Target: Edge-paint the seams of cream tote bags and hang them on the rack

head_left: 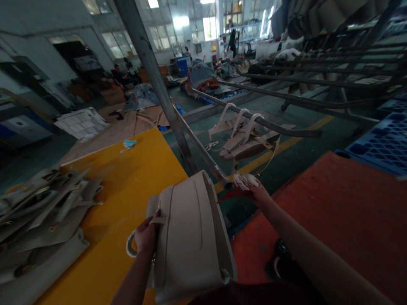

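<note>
A cream leather handbag [190, 237] hangs in front of me, flap side up, over the edge of a yellow table [127, 203]. My left hand [145, 235] is closed around a strap and the bag's side. My right hand [257, 194] reaches out to the right of the bag and pinches a crumpled white wad [244, 181], perhaps tissue paper. A thin red strip shows just left of that hand. The bag's underside is hidden from me.
A pile of beige leather bag panels [41, 212] lies on the yellow table, with a small blue scrap [129, 144] farther along. Cream bags [244, 140] hang from a dark metal rail. A metal pole [152, 76] rises beyond the table, and an orange-red table [327, 220] lies right.
</note>
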The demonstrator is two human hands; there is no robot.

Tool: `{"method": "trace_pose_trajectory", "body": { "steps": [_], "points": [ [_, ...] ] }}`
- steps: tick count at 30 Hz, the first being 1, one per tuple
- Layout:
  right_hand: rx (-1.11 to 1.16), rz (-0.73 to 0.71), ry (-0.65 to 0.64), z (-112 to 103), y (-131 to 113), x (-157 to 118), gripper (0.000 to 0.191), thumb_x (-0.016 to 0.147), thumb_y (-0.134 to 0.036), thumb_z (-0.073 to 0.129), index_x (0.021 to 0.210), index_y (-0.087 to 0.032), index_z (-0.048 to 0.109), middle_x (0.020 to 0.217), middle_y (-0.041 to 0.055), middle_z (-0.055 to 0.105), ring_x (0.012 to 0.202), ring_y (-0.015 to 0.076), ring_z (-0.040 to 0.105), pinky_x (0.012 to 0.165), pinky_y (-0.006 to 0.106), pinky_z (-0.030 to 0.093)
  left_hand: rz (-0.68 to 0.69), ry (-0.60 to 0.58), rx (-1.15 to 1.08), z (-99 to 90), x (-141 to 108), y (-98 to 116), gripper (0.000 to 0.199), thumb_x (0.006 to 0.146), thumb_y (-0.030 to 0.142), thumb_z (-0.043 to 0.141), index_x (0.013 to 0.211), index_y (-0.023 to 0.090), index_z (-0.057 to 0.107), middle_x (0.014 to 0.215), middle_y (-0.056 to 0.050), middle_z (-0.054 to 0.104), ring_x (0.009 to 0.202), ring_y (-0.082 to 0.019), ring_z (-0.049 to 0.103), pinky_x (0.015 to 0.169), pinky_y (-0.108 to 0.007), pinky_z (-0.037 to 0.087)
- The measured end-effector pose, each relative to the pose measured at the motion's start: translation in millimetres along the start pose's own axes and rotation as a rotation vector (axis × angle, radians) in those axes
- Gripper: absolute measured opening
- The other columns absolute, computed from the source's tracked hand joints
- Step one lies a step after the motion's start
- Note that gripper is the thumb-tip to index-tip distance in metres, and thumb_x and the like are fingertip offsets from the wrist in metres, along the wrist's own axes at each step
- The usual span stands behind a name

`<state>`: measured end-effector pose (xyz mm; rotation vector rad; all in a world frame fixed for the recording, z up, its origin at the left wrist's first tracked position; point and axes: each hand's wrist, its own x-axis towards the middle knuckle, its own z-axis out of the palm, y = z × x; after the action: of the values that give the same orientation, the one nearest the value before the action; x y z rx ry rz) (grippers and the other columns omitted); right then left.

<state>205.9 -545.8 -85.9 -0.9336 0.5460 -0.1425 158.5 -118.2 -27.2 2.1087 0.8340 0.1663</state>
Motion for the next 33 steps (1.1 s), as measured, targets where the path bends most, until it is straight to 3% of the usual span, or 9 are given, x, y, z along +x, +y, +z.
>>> {"method": "trace_pose_trajectory", "body": {
  "steps": [10, 18, 26, 33],
  "points": [
    [-0.062, 0.037, -0.075, -39.1, 16.8, -8.4, 0.070, 0.047, -0.033, 0.110, 0.104, -0.032, 0.070, 0.099, 0.0003, 0.084, 0.086, 0.0290, 0.082, 0.063, 0.037, 0.069, -0.081, 0.005, -0.067, 2.4, -2.6, 1.2, 0.036, 0.060, 0.059, 0.068, 0.076, 0.028, 0.078, 0.089, -0.014, 0.086, 0.109, -0.043, 0.080, 0.092, -0.051, 0.059],
    [-0.062, 0.074, -0.125, -57.6, 17.3, -36.7, 0.069, 0.047, -0.032, 0.113, 0.105, -0.033, 0.075, 0.106, 0.0013, 0.085, 0.090, 0.0281, 0.082, 0.070, 0.039, 0.071, -0.065, 0.021, -0.085, 6.6, 0.8, -4.3, 0.036, 0.063, 0.058, 0.069, 0.077, 0.025, 0.079, 0.086, -0.014, 0.085, 0.105, -0.041, 0.080, 0.090, -0.048, 0.060],
    [-0.084, 0.133, -0.098, -76.4, 14.6, -69.1, 0.071, 0.048, -0.036, 0.114, 0.108, -0.032, 0.077, 0.114, 0.0050, 0.085, 0.092, 0.0297, 0.081, 0.067, 0.038, 0.070, -0.033, 0.030, -0.084, 9.8, 4.4, -9.6, 0.033, 0.067, 0.055, 0.072, 0.077, 0.025, 0.080, 0.084, -0.010, 0.085, 0.104, -0.038, 0.080, 0.092, -0.047, 0.061],
    [-0.040, 0.154, -0.051, -75.6, 4.4, -108.9, 0.072, 0.041, -0.029, 0.114, 0.102, -0.031, 0.078, 0.104, 0.0024, 0.086, 0.082, 0.0269, 0.080, 0.058, 0.034, 0.067, -0.034, 0.060, -0.081, 11.3, 5.5, -9.7, 0.030, 0.066, 0.052, 0.073, 0.074, 0.024, 0.078, 0.075, -0.008, 0.079, 0.093, -0.034, 0.078, 0.085, -0.043, 0.060]
  ]
}}
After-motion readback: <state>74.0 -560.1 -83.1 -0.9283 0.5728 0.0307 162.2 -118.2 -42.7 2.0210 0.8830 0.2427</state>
